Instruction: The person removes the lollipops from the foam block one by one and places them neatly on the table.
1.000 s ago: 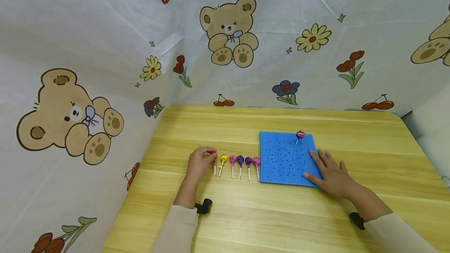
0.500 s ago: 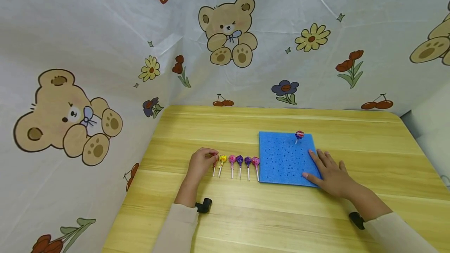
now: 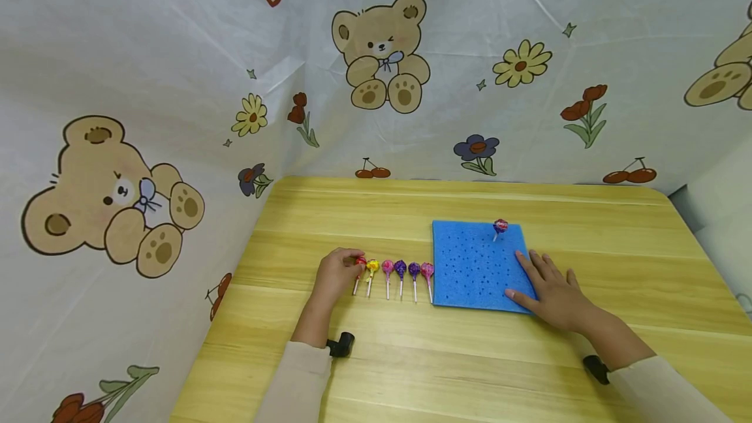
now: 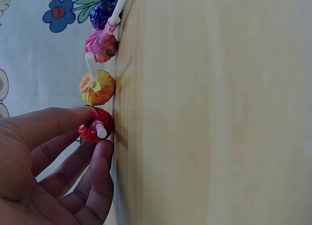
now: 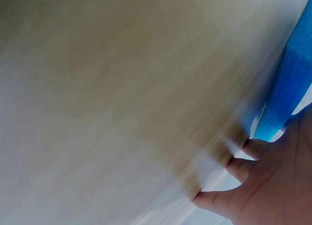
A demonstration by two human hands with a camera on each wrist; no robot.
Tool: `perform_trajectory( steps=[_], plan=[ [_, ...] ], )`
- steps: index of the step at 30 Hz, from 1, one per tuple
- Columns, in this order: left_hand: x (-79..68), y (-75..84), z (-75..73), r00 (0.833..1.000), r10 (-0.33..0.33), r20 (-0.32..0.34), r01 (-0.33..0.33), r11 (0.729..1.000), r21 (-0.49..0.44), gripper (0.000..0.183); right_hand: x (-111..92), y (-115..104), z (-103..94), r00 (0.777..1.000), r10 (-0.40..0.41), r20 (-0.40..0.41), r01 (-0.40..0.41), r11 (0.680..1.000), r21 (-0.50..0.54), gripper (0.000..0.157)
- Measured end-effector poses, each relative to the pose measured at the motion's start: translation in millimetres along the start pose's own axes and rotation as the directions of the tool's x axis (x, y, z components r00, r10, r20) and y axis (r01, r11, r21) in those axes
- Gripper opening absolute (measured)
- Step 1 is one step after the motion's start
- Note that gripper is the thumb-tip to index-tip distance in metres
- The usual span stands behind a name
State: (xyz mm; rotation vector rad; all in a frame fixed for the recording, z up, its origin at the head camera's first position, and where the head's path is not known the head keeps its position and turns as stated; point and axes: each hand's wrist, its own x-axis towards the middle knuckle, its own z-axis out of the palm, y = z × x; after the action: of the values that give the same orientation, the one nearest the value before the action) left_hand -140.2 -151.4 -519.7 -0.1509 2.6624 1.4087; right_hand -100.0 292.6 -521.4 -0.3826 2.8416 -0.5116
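At the left end of a row of lollipops, my left hand [image 3: 337, 273] pinches a red lollipop [image 4: 96, 123] by its wrapped head, thumb on one side and fingers on the other. The stick slants toward me. Right beside it lies a yellow lollipop [image 3: 373, 266], then a pink one [image 3: 388, 267], purple ones [image 3: 401, 267] and another pink one [image 3: 427, 269] touching a blue foam board [image 3: 464, 292]. My right hand [image 3: 555, 296] rests with spread fingers on the board's right edge. Toward the board's back right, a red and purple lollipop [image 3: 501, 226] stands upright.
The wooden table [image 3: 399, 364] carries everything. Small dark holes dot the foam board. Behind and to the left hangs a white cloth [image 3: 458, 12] printed with bears and flowers. Each wrist wears a black camera [image 3: 341, 344].
My left hand has shifted the red lollipop slightly, bringing its head against the yellow one and its stick aslant. The right hand stays in place on the foam board.
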Motion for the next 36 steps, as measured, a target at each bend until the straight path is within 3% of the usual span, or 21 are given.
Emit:
perform_trajectory(
  steps=[9,16,30,36],
  plan=[
    [-1.2,3.4,-6.5,1.0,0.01,-0.016,-0.01,1.0,0.018,0.03,0,0,-0.2,1.0,-0.002,-0.005,0.002,1.0,0.007,0.092],
    [-2.4,8.2,-12.2,0.999,-0.002,-0.037,0.001,0.999,-0.04,0.033,-1,-1,0.1,1.0,-0.002,-0.01,0.002,1.0,0.014,0.092],
    [-3.9,28.7,-12.7,0.985,0.134,-0.109,-0.148,0.981,-0.129,0.038,-2,-2,-0.3,1.0,-0.002,-0.021,0.002,1.0,0.011,0.091],
    [-7.2,40.5,-11.6,0.979,0.17,-0.109,-0.186,0.968,-0.167,0.038,-2,-3,-1.5,1.0,-0.005,-0.023,0.005,1.0,0.01,0.092]
  ],
)
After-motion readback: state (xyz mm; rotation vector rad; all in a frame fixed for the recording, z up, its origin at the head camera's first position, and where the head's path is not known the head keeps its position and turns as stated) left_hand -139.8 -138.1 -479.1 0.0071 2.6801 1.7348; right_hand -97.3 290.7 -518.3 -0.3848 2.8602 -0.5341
